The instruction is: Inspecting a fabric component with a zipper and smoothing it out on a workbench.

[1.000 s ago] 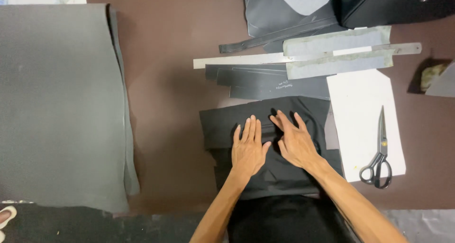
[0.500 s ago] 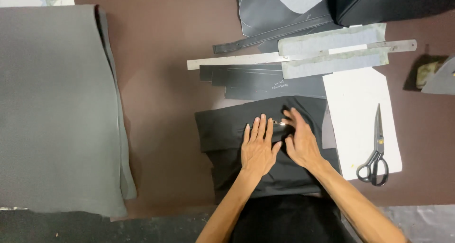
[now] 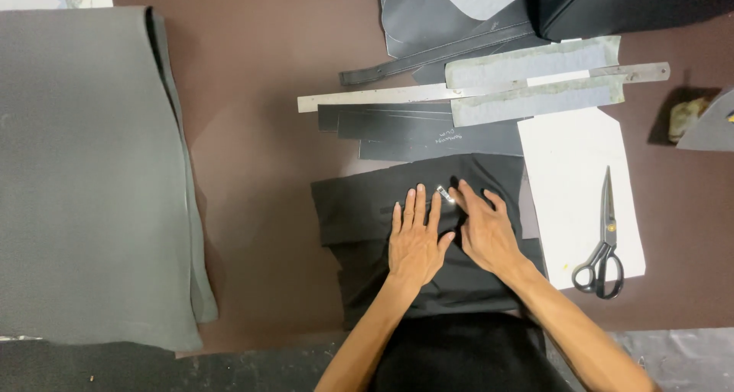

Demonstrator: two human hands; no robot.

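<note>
Black cloth [image 3: 367, 208] at frame centre on brown desk [image 3: 260, 132], pressed under left hand [image 3: 415, 243] and right hand [image 3: 485, 235], both flat, open, gripping nothing; scissors [image 3: 602, 247] lower right.

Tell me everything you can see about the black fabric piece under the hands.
The black fabric piece is matte cloth lying flat on the brown table, its near part reaching the table's edge. Both hands press on it: the left hand flat, the right hand beside it. A small light object, unclear, sits at the fingertips.
</note>
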